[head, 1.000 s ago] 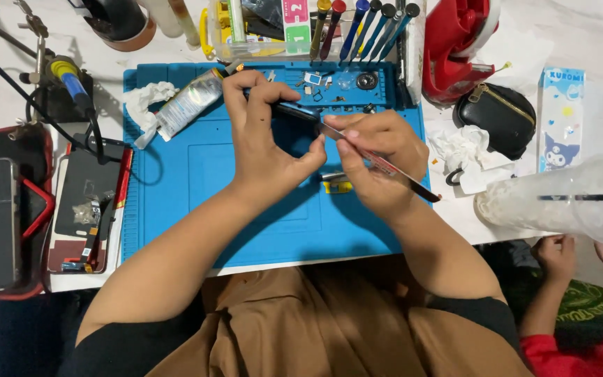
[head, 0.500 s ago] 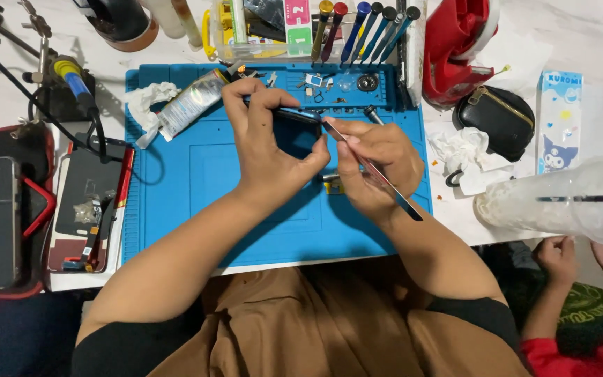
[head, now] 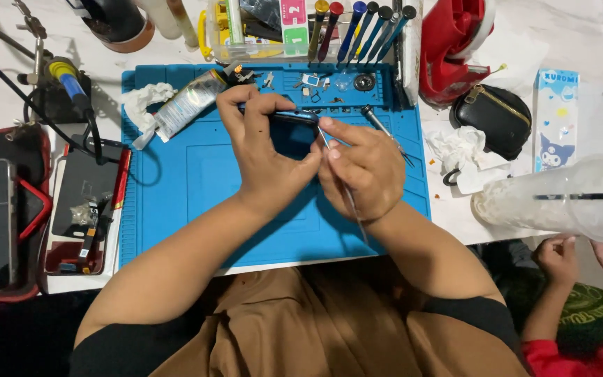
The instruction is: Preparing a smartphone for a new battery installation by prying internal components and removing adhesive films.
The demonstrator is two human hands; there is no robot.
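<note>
**Two hands at a dark phone over the blue mat**

At the far left of the desk [head: 574, 42] sits a red-edged tray [head: 8, 230] with a dark device in it, and beside that a soldering iron [head: 71, 84] with a blue grip stands in its holder. A crumpled white tissue [head: 144, 101] and a silver tube [head: 190, 103] lie at the upper left corner of the blue work mat [head: 197, 181].

The left hand [head: 263, 157] is curled around a dark phone [head: 291, 126], fingers over its far edge and thumb at its near side, holding it just above the mat's middle. The right hand [head: 364, 171] touches the left, pinching a thin metal tool [head: 347, 199] whose tip meets the phone's right end.

Behind them, a row of screwdrivers [head: 357, 24] stands in a rack. Further right are a red object [head: 455, 49], a black zipped pouch [head: 493, 119] and a clear plastic cup [head: 560, 199] lying on its side. Another person's hands [head: 560, 258] show at the lower right.
</note>
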